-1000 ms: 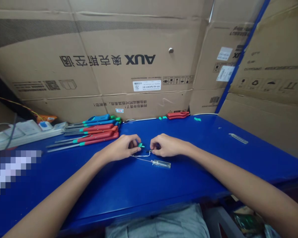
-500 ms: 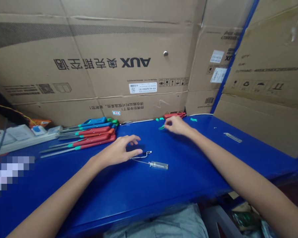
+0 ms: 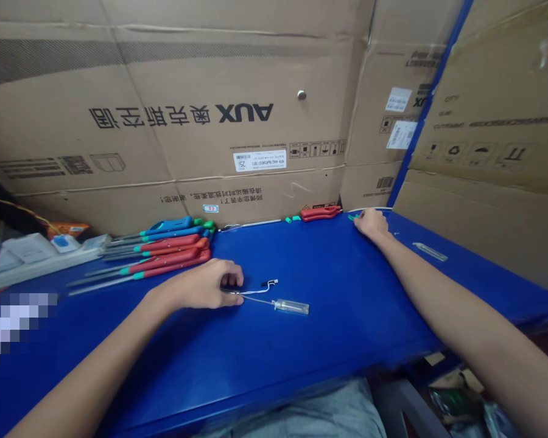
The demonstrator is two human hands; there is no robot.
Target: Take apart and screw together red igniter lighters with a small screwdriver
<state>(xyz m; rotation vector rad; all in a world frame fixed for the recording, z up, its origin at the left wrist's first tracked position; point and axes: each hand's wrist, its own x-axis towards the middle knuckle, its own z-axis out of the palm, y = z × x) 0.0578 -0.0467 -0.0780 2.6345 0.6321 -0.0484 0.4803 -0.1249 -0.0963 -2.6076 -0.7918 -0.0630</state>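
Note:
My left hand has its fingers curled and its thumb against a thin metal tube, whose far end the hand hides. That tube leads to a clear lighter fuel tank lying on the blue table. Beside the tube runs a white wire with a small black part at its end. Far back on the right, my right hand is pinched at a small green plastic piece; the fingertips partly cover it.
Several long-necked lighters with red and blue handles lie stacked at left, near a white power strip. Red handle shells and green bits lie along the cardboard wall. Another clear tank rests at right.
My right hand has moved right along the back of the table, from beside the red shells to the green piece. My left hand has drawn back slightly and its fingers have closed at the tube.

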